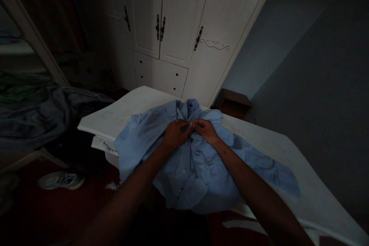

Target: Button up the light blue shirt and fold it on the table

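Note:
A light blue button-up shirt (196,169) lies spread on a white table (288,150), collar toward the wardrobe and hem hanging over the near edge. My left hand (175,134) and my right hand (206,130) meet just below the collar. Both pinch the shirt's front edges together with closed fingers, fingertips nearly touching around what looks like a small white button. Two more white buttons show lower down on the shirt front.
A white wardrobe (184,27) with dark handles and drawers stands behind the table. A brown box (232,102) sits on the floor beside it. Left, dark bedding (37,111) is heaped on a bed. A white sneaker (60,180) lies on the dark red floor.

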### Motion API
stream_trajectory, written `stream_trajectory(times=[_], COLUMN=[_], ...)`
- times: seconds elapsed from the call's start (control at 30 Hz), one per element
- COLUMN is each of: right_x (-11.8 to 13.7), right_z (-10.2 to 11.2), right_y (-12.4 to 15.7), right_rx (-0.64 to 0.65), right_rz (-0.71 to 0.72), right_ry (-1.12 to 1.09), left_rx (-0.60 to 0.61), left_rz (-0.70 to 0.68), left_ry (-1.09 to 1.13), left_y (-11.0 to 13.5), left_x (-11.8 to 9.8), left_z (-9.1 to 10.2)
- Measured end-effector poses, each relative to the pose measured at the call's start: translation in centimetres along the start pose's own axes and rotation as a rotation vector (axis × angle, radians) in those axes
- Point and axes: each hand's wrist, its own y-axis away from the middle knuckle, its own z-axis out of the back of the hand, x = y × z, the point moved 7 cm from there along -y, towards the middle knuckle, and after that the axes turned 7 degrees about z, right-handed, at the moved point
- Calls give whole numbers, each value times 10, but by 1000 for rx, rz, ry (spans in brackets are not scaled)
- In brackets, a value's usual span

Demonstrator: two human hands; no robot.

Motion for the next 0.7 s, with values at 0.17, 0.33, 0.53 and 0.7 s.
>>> stream_trajectory(times=[0.17,0.33,0.53,0.7], right_x=[-2,2,7,8], right_z=[-2,-2,-1,0], right_y=[3,4,4,3], right_rx=[-6,-38,-103,-98], right_rz=[-33,-24,-34,-66], right_ry=[-71,-47,-57,-70], left_rx=[44,36,18,0], left_rz=[91,172,202,192], left_ry=[-16,2,41,126], left_y=[0,-2,-3,-4], left_x=[10,17,19,24], left_z=[-2,-1,0,-1])
